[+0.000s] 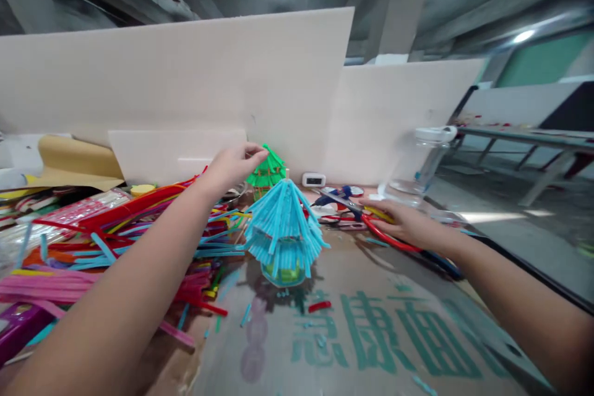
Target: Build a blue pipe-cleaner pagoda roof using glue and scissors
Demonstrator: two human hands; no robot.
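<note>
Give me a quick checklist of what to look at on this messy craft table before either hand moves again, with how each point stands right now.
1. Left hand has a pinch on the green straw roof: ok, fingertips meet at its top edge.
2. Blue straw pagoda stands upright: ok, apart from both hands.
3. Right hand has hold of the scissors: cannot tell, it lies over the red handles.
4. Green roof is free of the blue one: cannot tell, the blue one hides its base.
5. Straw pile kept off the pagoda: not ok, straws reach its left edge.
6. Clear bottle is upright: ok.
</note>
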